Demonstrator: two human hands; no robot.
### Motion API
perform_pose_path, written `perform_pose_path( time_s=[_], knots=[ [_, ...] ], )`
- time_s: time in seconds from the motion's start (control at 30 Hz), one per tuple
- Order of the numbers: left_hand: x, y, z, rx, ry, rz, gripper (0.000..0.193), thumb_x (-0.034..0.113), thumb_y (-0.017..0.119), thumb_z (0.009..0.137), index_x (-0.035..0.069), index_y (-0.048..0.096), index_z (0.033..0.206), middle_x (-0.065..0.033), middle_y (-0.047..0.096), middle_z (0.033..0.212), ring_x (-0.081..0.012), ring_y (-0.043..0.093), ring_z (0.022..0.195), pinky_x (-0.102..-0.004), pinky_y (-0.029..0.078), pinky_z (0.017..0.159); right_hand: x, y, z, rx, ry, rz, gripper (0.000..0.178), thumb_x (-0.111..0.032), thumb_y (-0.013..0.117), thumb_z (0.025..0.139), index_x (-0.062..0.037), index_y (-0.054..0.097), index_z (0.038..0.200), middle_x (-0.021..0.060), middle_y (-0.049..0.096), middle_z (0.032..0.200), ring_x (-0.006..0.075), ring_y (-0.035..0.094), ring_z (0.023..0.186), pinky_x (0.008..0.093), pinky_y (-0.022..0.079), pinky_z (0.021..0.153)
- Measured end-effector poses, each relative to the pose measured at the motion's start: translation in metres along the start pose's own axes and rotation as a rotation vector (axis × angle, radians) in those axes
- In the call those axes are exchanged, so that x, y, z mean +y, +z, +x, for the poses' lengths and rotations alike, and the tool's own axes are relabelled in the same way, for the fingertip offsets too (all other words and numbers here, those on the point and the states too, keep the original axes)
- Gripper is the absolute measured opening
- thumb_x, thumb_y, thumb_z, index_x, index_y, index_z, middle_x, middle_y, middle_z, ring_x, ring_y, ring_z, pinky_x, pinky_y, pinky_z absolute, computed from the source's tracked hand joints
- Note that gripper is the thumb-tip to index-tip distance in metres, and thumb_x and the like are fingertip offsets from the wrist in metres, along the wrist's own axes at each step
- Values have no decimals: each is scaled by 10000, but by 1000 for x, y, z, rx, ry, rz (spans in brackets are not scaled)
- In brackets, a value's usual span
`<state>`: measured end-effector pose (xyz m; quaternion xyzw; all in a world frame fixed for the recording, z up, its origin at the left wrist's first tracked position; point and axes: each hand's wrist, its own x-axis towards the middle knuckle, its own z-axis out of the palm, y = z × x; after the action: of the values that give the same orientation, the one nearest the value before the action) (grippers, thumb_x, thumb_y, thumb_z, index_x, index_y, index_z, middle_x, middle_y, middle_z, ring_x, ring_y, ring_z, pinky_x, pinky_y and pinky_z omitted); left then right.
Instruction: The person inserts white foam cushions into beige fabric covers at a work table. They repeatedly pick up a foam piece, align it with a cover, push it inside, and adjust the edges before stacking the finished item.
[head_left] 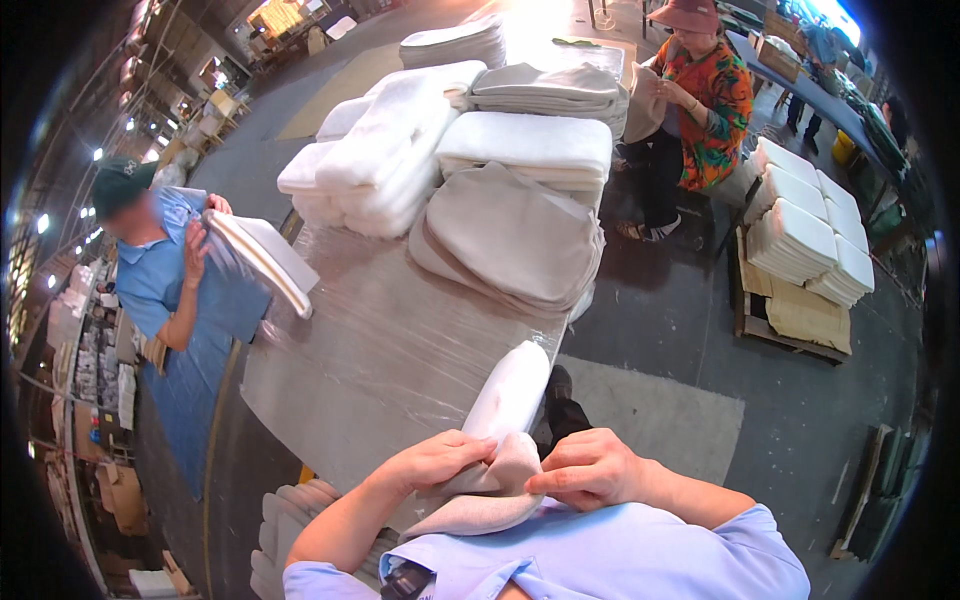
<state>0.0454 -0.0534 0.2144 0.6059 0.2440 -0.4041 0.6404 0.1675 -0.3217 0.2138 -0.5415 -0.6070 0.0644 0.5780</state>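
Close to my body I hold a light grey fabric cover (485,512), its edge folded back and bunched. A long white pad (512,388) sticks out beyond the cover, away from me, over the table's near right corner. My left hand (440,460) is closed on the left side of the cover, thumb on top, beside the near end of the pad. My right hand (588,470) pinches the cover's folded edge on the right. How far the pad reaches inside the cover is hidden by the folds.
On the plastic-covered table (345,370) lie a stack of grey covers (510,235) and piles of white pads (385,140). A co-worker in blue (165,265) stands left; another in a patterned top (705,95) stands far right. A pallet (790,325) carries white stacks.
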Motion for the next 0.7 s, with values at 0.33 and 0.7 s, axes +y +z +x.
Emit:
perform_pose_path(
  time_s=[0.33,0.7],
  knots=[
    [-6,25,11,17,-29,-545,324,259,652,1087,-27,710,1228,-117,752,1110,-198,748,974,-346,635,861,1,-10,15,-223,109,302,241,-56,767,924,-61,787,1164,101,746,974,226,704,768,338,562,650],
    [49,36,13,215,99,299,190,214,665,1065,28,687,1035,42,618,841,-50,530,761,-245,443,661,113,4,59,-420,574,-90,314,-303,563,1090,-65,751,1176,196,773,1006,377,731,840,474,582,805]
  ],
)
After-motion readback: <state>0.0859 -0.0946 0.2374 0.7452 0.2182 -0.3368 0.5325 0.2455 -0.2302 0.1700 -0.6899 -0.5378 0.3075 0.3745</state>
